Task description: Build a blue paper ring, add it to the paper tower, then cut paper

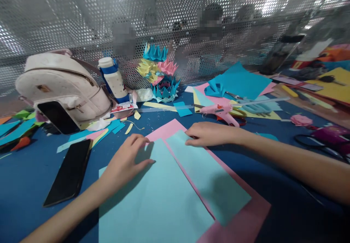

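A large light blue paper sheet [147,199] and a narrower light blue paper strip [210,173] lie side by side, a thin slanting gap between them. Under both, a pink paper sheet [246,217] shows along the gap and edges. My left hand [128,161] rests at the upper left of the large sheet, its thumb apart from the bent fingers and nothing held. At the strip's far end, my right hand [203,133] has its thumb and curled fingers closed on the edge; part of the fingertips is hidden.
Beyond my right hand lie a pink glue gun [221,112] and blue-handled scissors [254,106]. A folded-paper flower stack [160,73] stands by the perforated metal panel [90,16]. Leftward are a black phone [68,173], another phone [58,117], a backpack [62,86] and a bottle [112,80].
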Demonstrator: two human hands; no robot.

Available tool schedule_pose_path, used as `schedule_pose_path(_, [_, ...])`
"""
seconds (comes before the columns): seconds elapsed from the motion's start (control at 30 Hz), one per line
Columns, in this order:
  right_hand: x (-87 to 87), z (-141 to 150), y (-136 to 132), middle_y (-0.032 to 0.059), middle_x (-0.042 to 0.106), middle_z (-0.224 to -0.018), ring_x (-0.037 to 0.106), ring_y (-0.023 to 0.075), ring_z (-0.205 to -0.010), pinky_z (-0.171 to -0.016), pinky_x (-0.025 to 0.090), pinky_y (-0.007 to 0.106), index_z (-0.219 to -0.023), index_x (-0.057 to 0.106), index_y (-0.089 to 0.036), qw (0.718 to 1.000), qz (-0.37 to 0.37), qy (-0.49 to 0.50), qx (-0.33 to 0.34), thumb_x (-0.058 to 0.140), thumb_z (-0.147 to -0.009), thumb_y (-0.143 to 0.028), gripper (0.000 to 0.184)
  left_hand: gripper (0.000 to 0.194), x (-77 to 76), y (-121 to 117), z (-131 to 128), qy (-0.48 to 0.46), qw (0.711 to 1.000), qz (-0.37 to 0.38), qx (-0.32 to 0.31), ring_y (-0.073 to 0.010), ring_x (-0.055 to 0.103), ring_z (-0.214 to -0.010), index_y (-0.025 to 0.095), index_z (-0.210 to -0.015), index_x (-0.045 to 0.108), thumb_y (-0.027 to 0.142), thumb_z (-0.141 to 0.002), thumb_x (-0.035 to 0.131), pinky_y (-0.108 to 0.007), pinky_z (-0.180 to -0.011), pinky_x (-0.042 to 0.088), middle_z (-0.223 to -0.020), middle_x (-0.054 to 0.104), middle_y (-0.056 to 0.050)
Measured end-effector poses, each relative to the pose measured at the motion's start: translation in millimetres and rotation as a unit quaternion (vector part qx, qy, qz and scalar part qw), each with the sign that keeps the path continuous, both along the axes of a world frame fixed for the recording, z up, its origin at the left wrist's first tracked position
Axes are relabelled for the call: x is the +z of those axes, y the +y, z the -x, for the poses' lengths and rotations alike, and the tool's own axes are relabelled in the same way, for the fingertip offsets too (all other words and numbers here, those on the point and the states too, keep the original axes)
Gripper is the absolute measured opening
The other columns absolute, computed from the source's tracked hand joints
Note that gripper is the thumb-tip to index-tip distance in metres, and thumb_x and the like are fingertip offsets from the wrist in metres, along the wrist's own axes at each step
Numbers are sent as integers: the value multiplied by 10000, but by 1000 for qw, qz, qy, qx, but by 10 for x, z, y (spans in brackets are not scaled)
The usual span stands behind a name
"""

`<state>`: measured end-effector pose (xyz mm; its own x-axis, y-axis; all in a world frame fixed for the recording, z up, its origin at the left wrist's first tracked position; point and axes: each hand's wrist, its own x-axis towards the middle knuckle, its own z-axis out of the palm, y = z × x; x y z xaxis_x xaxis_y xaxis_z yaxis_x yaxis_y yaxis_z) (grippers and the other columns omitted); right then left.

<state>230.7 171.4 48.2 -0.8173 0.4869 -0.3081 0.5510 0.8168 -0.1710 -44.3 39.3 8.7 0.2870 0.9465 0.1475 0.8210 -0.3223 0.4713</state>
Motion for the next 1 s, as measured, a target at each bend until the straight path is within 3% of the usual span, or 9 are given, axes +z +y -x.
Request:
schedule_pose_path(0.13, [189, 23, -54, 32, 571, -677, 469, 146, -594, -559, 192, 290, -687, 498, -174, 992, -109, 11, -56, 462, -955, -337, 317, 451, 60, 81, 160, 53, 996, 62, 47, -253, 583, -913, 182, -1080, 556, 477, -791, 739, -389, -773, 500, -1062, 560, -75])
schedule_pose_path(0.3, [531, 114, -7, 98, 650, -870, 561, 205, -765, -603, 253, 281, -904, 574, -157, 969, -204, 99, -94, 412, -993, -353, 270, 457, 111, 133, 182, 56, 987, 144, 52, -203, 546, -737, 177, -1036, 527, 470, -755, 735, -297, -637, 395, -854, 573, -14])
schedule_pose_path(0.47, [788, 483, 164, 108, 661, -1040, 578, 215, -901, -649, 307, 273, -1062, 571, -153, 974, -160, 158, -30, 431, -954, -213, 188, 313, 129, 176, 185, 24, 990, 137, 29, -153, 445, -619, 190, -761, 524, 451, -751, 696, -262, -555, 293, -673, 496, 30])
schedule_pose_path(0.57, [746, 787, 353, 130, 648, -1159, 580, 231, -967, -675, 341, 273, -1137, 565, -142, 981, -124, 148, 4, 508, -905, -205, 246, 263, 130, 189, 212, -73, 984, 164, 2, -152, 494, -643, 177, -778, 587, 421, -763, 684, -255, -573, 350, -682, 543, 22])
schedule_pose_path(0.7, [547, 1078, 584, 178, 602, -1278, 558, 290, -1075, -660, 340, 286, -1265, 508, -124, 975, -170, 141, -17, 506, -888, -164, 379, 305, 180, 160, 211, -221, 941, 256, -25, -197, 627, -794, 171, -914, 622, 399, -744, 731, -291, -691, 493, -854, 668, -20])
schedule_pose_path(0.83, [442, 1176, 654, 163, 619, -1256, 571, 265, -1046, -672, 354, 277, -1253, 520, -118, 978, -153, 145, 7, 520, -866, -120, 387, 418, 238, 99, 155, -328, 889, 318, -33, -208, 679, -808, 164, -996, 617, 416, -717, 801, -321, -734, 548, -911, 714, -54])
schedule_pose_path(1.0, [358, 1208, 627, 145, 668, -1146, 595, 219, -939, -697, 377, 268, -1120, 587, -100, 978, -126, 163, 32, 520, -823, -58, 308, 392, 232, 25, 50, -363, 873, 323, -48, -190, 685, -777, 133, -978, 658, 439, -771, 788, -287, -728, 545, -875, 724, -63])
